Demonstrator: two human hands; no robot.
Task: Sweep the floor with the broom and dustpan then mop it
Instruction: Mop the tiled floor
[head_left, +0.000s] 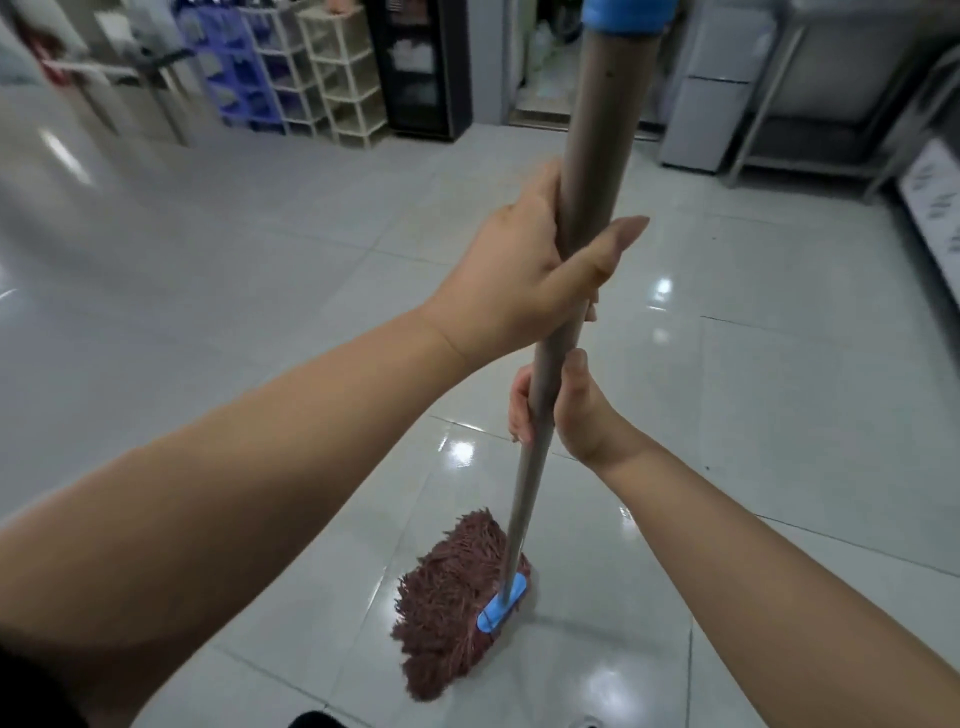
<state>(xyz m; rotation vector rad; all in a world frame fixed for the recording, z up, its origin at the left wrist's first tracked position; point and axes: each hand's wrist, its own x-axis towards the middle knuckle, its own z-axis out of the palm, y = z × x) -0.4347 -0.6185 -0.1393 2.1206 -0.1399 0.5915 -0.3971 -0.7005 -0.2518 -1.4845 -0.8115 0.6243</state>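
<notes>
The mop (566, 291) stands nearly upright in front of the person, its grey pole running from the top edge of the view down to the floor (260, 270). The mop head (447, 608), a mat of reddish-brown strands, lies flat on the glossy pale tiles, spread to the left of a blue clamp (503, 605) where the pole joins it. A blue grip (626, 15) caps the pole at the top of the view.

The left hand (524, 270) is wrapped around the pole about halfway up, fingers curled behind it and the thumb pressed across the front. The right hand (563, 410) is closed around the pole just below the left, thumb pointing up along the shaft and fingertips showing on the pole's left side. Both forearms are bare.

The tiles around the mop head shine with reflected ceiling lights. Along the far wall stand a cream shelf rack (345, 73), a blue rack of bins (234, 67) to its left, and a dark glass-fronted cabinet (421, 67) to its right. Further right is a small grey fridge (711, 104), with a metal table (831, 104) beside it.
</notes>
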